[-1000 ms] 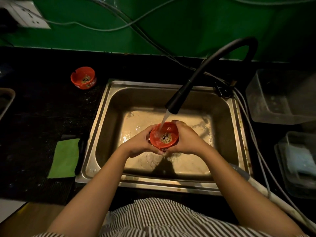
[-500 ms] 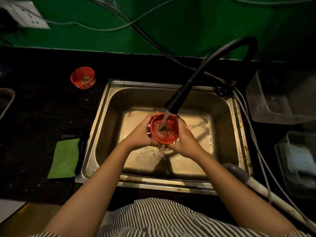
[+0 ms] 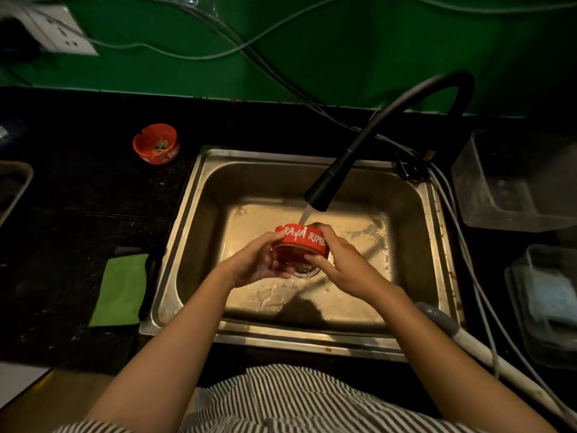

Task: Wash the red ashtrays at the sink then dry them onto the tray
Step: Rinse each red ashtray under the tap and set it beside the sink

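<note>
A red ashtray (image 3: 304,242) with white lettering on its side is held over the steel sink (image 3: 193,220), tipped away from me so its outer wall and base face the camera. My left hand (image 3: 259,260) grips its left side and my right hand (image 3: 340,264) its right side. Water runs from the black faucet (image 3: 324,192) onto its upper rim. A second red ashtray (image 3: 156,148), with ash inside, stands upright on the dark counter left of the sink. The edge of a metal tray (image 3: 22,182) shows at the far left.
A green cloth (image 3: 121,290) lies on the counter beside the sink's left rim. Clear plastic containers (image 3: 512,182) stand to the right, and a white hose (image 3: 487,354) runs along the sink's right side. Cables hang across the green wall.
The ashtray has been tipped from mouth-up under the water to mouth facing away, so its lettered side now shows. Both hands shifted slightly with it.
</note>
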Motion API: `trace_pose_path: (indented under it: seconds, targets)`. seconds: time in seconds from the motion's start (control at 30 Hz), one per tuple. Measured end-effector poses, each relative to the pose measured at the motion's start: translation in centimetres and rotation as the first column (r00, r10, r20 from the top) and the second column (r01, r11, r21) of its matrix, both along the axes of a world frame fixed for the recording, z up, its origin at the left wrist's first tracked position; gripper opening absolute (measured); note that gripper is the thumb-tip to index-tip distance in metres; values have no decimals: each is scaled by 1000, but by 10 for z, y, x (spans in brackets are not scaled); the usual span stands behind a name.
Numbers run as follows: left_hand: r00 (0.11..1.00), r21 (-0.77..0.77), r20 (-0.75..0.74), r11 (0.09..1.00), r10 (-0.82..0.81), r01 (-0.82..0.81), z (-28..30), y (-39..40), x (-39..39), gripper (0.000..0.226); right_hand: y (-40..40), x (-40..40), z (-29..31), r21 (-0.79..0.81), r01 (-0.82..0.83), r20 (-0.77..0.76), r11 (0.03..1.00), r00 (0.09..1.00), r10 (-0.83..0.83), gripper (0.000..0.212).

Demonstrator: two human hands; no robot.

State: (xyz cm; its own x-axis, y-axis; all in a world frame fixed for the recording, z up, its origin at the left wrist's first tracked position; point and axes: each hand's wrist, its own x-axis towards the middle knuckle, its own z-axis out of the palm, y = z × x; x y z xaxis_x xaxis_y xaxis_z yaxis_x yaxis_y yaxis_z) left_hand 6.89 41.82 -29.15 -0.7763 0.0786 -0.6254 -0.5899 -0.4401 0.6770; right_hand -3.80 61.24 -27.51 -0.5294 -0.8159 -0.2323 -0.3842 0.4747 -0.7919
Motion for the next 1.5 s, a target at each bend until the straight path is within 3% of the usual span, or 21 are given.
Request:
trace_pose_path:
  seconds: [0.07, 0.17, 0.27, 0.33, 0.43, 0.53, 0.6, 0.83, 0.97, 1.03, 1.23, 1.5]
  targets:
    - [999, 37, 38, 999, 10, -12, -4, 6, 0, 104, -2, -2, 0, -12, 4, 34, 1000, 999, -4, 54]
    - [997, -29, 79, 1000, -10, 12, -1, 15, -3, 65, -3, -5, -2, -37, 49, 86, 998, 995, -45, 50]
    - [996, -193, 91, 981, -17, 35, 1, 22, -5, 66, -5, -5, -9, -36, 115, 144, 993, 984, -109, 46]
    - [998, -249, 70, 968, 9, 8, 6, 25, -6, 61, -8, -4, -17, -22, 195, 279, 980, 943, -182, 46]
    - [1000, -309, -18, 951, 24, -28, 6, 24, -7, 54, -15, -1, -24, 50, 349, 582, 936, 751, -312, 36]
    - [993, -382, -122, 923, -7, -41, -1, 15, -3, 85, -21, 1, -22, 131, 448, 790, 884, 492, -366, 30]
    - [984, -430, -150, 903, -93, 20, -3, 8, -1, 100, -24, -1, -23, 145, 446, 825, 883, 439, -357, 38]
    - [954, -503, -123, 846, -273, 177, -3, -9, 0, 103, -21, -9, 0, 120, 295, 779, 948, 564, -274, 44]
    - [939, -635, -146, 757, -313, 154, -11, -7, -1, 106, -11, -7, -2, -3, 67, 529, 998, 847, -56, 93]
    - [931, -686, -181, 719, -316, 111, -14, -4, -1, 109, -9, -2, -11, -19, 55, 424, 998, 905, -42, 113]
    - [900, -769, -280, 639, -334, -2, -12, 3, -5, 108, -7, 15, -31, -120, 195, 382, 973, 914, -136, 120]
    - [910, -791, -204, 608, -360, 64, -3, -8, -11, 107, -9, -6, -34, -67, 171, 546, 983, 831, -108, 107]
